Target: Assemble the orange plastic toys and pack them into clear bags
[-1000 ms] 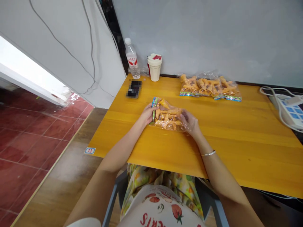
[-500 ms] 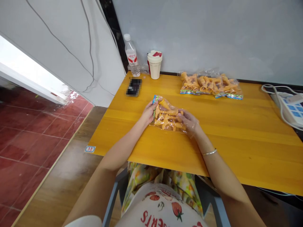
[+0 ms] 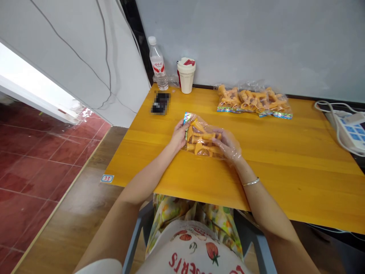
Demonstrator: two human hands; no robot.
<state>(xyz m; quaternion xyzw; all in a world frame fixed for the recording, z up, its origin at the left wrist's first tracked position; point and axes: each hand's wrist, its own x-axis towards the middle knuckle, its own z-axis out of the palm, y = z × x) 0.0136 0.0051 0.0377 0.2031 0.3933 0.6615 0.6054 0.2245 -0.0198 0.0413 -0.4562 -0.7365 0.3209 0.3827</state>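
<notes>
A clear plastic bag of orange shaped snack pieces (image 3: 203, 140) lies on the yellow wooden table (image 3: 285, 163), with a colourful printed strip along its left end. My left hand (image 3: 179, 136) grips the bag at that strip. My right hand (image 3: 227, 144), apparently covered by a thin clear glove, presses over the bag's right side, its fingers across the snacks. A similar bag of orange pieces (image 3: 253, 102) lies at the table's back edge, away from both hands.
Along the back stand a water bottle (image 3: 157, 62) and a white lidded cup (image 3: 186, 75). A pixelated dark phone-like object (image 3: 161, 102) lies near them. A power strip (image 3: 349, 129) with white cable sits at the right. Red tile and wood floor lie to the left.
My right hand has slid further left over the bag, and its fingers now lie flatter across the snacks. The whole scene sits slightly higher in the view.
</notes>
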